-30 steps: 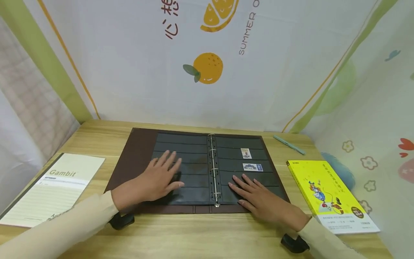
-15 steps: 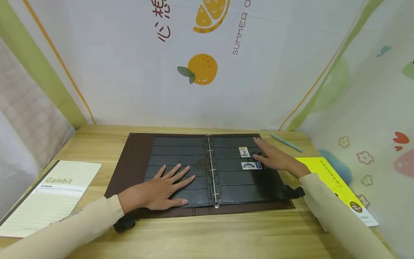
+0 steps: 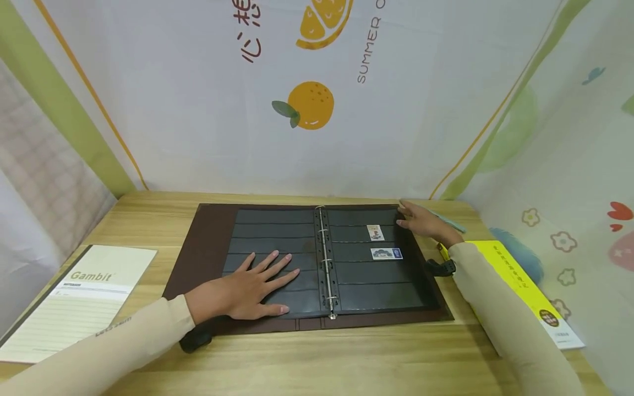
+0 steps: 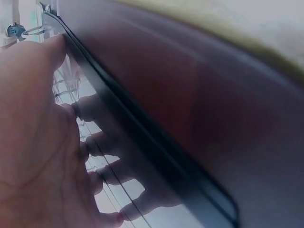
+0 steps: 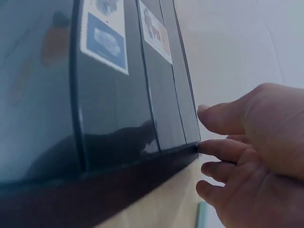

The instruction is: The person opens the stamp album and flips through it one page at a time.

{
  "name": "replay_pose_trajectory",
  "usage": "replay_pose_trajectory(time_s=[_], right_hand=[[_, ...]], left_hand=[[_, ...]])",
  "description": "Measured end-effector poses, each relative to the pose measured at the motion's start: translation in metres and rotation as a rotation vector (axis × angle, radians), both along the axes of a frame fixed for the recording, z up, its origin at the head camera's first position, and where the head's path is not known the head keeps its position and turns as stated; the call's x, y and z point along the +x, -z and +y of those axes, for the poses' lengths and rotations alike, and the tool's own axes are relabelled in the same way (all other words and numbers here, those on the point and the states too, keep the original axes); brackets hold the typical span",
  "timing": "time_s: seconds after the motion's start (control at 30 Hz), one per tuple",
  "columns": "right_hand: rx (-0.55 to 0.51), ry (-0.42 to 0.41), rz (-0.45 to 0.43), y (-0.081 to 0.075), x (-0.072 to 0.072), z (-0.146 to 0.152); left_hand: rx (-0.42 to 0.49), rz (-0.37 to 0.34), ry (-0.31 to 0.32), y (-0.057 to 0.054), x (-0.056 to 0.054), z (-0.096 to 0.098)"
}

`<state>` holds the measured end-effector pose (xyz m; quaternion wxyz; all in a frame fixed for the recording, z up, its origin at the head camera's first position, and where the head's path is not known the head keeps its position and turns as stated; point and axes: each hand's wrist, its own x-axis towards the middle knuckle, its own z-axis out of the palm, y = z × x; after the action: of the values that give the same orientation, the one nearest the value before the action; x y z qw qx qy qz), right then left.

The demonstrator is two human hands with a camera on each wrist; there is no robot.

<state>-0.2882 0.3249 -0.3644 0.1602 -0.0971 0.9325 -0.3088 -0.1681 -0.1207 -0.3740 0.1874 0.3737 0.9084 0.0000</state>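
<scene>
A dark stamp album [image 3: 195, 247] with a ring binding [image 3: 325, 264] lies open on the table, its black pocket pages spread out. My left hand [image 3: 247, 290] rests on the lower part of the left page, fingers straight and spread; its wrist view shows their reflections in the glossy page. At the far right corner of the right page [image 3: 376, 291] is my right hand [image 3: 425, 221]. There, in the right wrist view, a fingertip [image 5: 206, 146] touches the page corner while the thumb [image 5: 221, 118] stands apart from it. Two stamps sit in that page's pockets, one upright [image 3: 375, 232], one lengthwise [image 3: 387, 253].
A cream notepad [image 3: 94, 297] marked "Gambit" lies at the left. On the right is a yellow book [image 3: 515, 275], partly under my right sleeve. A teal pen [image 3: 451, 221] lies behind my right hand. Printed cloth [image 3: 223, 137] hangs along the table's back.
From the lower right page, my right hand has moved up across it to the far right corner. My left hand has shifted slightly nearer and now lies on the left page.
</scene>
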Motion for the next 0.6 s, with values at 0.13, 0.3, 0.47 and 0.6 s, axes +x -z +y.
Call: replay_pose_trajectory(time_s=[0.13,0.3,0.47,0.6], right_hand=[[-0.059,0.027,-0.006,0.003,-0.001,-0.002],[-0.112,0.085,0.052,0.006,0.000,-0.004],[-0.152,0.183,0.207,0.011,0.001,-0.009],[-0.226,0.278,0.256,0.012,0.000,-0.011]], left_hand=[[-0.013,-0.008,-0.001,-0.003,0.000,0.001],[0.011,-0.009,0.004,-0.003,0.000,0.000],[0.012,-0.005,0.000,-0.001,0.000,0.000],[0.007,0.000,0.003,0.000,0.000,0.000]])
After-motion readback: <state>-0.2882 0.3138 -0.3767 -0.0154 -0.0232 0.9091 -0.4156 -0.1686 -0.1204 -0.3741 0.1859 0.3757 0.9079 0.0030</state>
